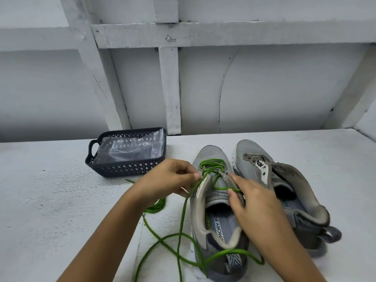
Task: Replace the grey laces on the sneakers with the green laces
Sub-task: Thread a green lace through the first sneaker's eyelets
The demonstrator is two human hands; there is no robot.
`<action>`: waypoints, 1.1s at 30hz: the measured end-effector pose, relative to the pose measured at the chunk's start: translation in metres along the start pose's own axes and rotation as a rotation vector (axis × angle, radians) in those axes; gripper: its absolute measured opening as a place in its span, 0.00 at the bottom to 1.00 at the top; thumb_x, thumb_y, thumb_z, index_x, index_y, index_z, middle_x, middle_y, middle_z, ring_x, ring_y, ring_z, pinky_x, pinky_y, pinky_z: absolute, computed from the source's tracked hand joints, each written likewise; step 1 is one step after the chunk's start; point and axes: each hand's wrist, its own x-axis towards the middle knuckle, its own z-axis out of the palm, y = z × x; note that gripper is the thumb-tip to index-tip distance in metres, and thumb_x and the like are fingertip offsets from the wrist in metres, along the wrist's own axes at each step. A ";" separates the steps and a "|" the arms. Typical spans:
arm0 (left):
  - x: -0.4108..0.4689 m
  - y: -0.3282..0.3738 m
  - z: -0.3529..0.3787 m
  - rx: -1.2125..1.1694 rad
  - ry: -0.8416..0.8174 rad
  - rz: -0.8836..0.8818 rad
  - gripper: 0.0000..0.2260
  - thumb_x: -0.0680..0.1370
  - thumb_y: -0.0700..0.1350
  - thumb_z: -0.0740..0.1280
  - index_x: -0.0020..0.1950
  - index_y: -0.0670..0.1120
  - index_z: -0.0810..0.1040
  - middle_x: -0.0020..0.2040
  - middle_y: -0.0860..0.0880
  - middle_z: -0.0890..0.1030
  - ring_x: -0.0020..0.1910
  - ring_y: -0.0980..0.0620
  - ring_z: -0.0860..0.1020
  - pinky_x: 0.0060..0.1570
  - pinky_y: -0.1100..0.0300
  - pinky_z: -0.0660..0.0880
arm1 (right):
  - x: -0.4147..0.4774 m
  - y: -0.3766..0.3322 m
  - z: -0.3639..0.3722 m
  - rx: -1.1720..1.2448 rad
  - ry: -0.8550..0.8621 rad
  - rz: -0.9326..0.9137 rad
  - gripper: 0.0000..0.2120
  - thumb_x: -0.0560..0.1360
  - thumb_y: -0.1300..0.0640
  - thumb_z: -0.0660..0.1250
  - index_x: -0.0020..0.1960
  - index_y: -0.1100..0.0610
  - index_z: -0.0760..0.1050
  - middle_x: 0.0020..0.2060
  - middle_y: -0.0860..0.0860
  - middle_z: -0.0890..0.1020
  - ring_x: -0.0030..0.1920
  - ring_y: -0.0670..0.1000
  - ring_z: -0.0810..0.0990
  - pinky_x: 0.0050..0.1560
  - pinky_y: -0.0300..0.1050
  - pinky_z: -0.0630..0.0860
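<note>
The left hand has its fingers curled, with thumb and forefinger pinching the green lace just beside the left eyelet row of the laced sneaker. The right hand lies over the right side of that shoe's opening. Its forefinger touches the eyelet flap, and its thumb is curled in to nip a strand of the same lace where it crosses the tongue. The lace is threaded in loose crossings through the eyelets nearest the toe. Its long free ends trail towards the viewer, crossing each other on the table and running over the shoe's heel. The laced sneaker stands upright, toe pointing away, with the second sneaker just beside it on the right (grey as well, its eyelet flaps spread wide). A coil of green cord lies on the table partly under the left forearm; whether it is a separate lace cannot be told. Behind the left hand sits a dark perforated basket holding a clear plastic bag, close to the white wall.
</note>
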 end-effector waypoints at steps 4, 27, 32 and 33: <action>0.007 -0.010 0.015 0.310 0.096 0.058 0.09 0.80 0.43 0.62 0.51 0.45 0.82 0.45 0.48 0.82 0.44 0.51 0.79 0.47 0.57 0.78 | 0.002 -0.001 0.000 -0.020 -0.030 0.007 0.20 0.80 0.52 0.57 0.72 0.50 0.65 0.63 0.48 0.75 0.62 0.49 0.74 0.60 0.39 0.67; 0.005 -0.011 0.022 0.570 0.110 0.121 0.13 0.81 0.48 0.58 0.52 0.44 0.80 0.48 0.46 0.81 0.49 0.49 0.77 0.48 0.57 0.73 | 0.003 0.004 0.009 -0.069 0.024 -0.033 0.18 0.77 0.57 0.63 0.66 0.54 0.73 0.56 0.52 0.81 0.55 0.54 0.79 0.52 0.42 0.73; 0.020 -0.009 0.023 0.443 0.184 0.127 0.07 0.79 0.46 0.63 0.54 0.53 0.77 0.40 0.55 0.78 0.39 0.56 0.75 0.41 0.62 0.71 | 0.003 0.001 0.004 -0.041 0.003 -0.039 0.20 0.80 0.53 0.56 0.72 0.49 0.65 0.62 0.48 0.76 0.60 0.49 0.75 0.58 0.39 0.67; 0.023 -0.009 0.024 0.437 0.182 0.137 0.07 0.79 0.46 0.64 0.55 0.54 0.77 0.39 0.56 0.77 0.38 0.58 0.74 0.40 0.63 0.70 | 0.002 0.000 0.003 -0.046 -0.011 -0.035 0.20 0.80 0.53 0.56 0.72 0.49 0.64 0.62 0.47 0.76 0.60 0.48 0.74 0.58 0.39 0.67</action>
